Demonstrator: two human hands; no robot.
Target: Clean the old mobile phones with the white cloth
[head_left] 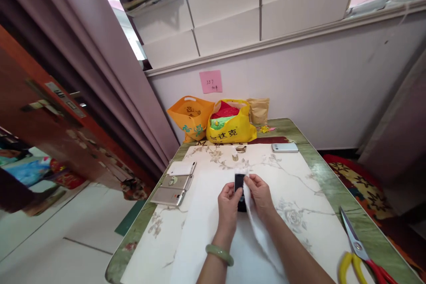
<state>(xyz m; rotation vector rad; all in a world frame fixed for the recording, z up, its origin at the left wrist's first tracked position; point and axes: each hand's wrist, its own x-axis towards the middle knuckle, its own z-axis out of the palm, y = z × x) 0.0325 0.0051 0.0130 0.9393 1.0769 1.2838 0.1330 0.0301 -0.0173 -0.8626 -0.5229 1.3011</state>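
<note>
My left hand [228,202] and my right hand [261,195] are together over the middle of the table. Between them stands a small black phone-like slab [239,188]. The left hand's fingers curl round its left edge. The right hand pinches a thin white sheet [251,222] against the slab's right side. The sheet trails down toward me under my right forearm. A green bangle [219,254] circles my left wrist. Under both hands lies a large white paper [203,230] on the flower-patterned tabletop [299,186].
Three phones [175,182] lie in a row at the table's left edge, and another phone [285,147] sits at the far right. Orange and yellow bags [229,126] stand against the wall. Red and yellow scissors [357,248] lie near the right front edge.
</note>
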